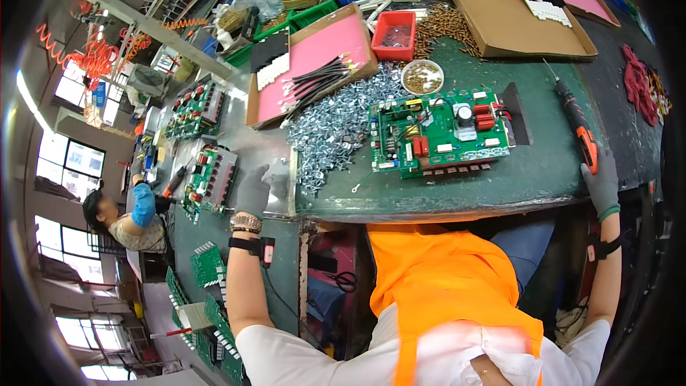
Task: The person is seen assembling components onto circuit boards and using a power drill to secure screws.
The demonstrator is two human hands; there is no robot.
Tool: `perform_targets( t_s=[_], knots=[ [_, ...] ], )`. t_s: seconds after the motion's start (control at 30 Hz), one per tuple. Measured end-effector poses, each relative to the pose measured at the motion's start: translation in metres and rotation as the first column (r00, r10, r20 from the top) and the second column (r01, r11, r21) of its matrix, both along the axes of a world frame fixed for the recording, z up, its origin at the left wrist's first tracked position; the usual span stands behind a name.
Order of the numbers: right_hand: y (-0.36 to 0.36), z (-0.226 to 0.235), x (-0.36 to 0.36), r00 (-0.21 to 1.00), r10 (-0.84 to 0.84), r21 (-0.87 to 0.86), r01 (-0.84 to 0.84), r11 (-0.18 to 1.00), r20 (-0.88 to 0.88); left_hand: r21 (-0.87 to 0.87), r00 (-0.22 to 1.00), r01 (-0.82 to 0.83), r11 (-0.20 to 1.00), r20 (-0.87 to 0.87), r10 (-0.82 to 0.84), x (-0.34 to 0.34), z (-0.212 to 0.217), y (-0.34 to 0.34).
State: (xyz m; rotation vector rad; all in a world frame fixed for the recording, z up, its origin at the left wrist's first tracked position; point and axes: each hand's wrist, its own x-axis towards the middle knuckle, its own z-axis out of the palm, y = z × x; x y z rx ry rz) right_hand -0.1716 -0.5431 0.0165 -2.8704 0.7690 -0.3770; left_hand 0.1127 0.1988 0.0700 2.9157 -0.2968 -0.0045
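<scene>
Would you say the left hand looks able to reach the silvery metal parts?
Probably yes: the left hand looks free, with nothing tall standing between it and the silvery metal parts.

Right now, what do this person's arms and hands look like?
The left hand and right hand wear grey gloves; a green cuff shows on the right. Each arm has a black strap carrying a small device. The left also wears a metallic band, perhaps a watch. The sleeves are white and short.
</scene>
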Motion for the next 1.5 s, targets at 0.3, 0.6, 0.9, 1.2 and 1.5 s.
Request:
perform_targets(
  t_s=[0.3, 0.6, 0.9, 1.2, 1.5],
  knots=[
    [0.023, 0.066, 0.033, 0.991, -0.109, 0.957, -0.046, 0.285, 0.080, 0.148, 0.970, -0.227, 0.963, 0.125, 0.210, 0.022, -0.048, -0.004],
    [0.153, 0.041, -0.044, 0.785, -0.433, 0.145, -0.540, -0.829, 0.443, -0.908, 0.994, -0.106, 0.405, -0.106, 0.023, -0.059, 0.040, -0.120],
    [0.257, 0.084, -0.076, 0.958, 0.237, 0.900, -0.043, -0.433, 0.159, -0.968, 0.781, -0.251, 0.000, -0.202, -0.590, -0.122, 0.079, -0.276],
    [0.277, 0.086, -0.087, 0.922, 0.377, 0.995, -0.096, 0.003, 0.087, -0.961, 0.733, -0.275, 0.007, -0.214, -0.646, -0.130, 0.070, -0.280],
    [0.280, 0.076, -0.090, 0.918, 0.375, 0.991, -0.135, -0.017, 0.131, -0.966, 0.755, -0.256, 0.024, -0.215, -0.619, -0.128, 0.073, -0.276]
  ],
)
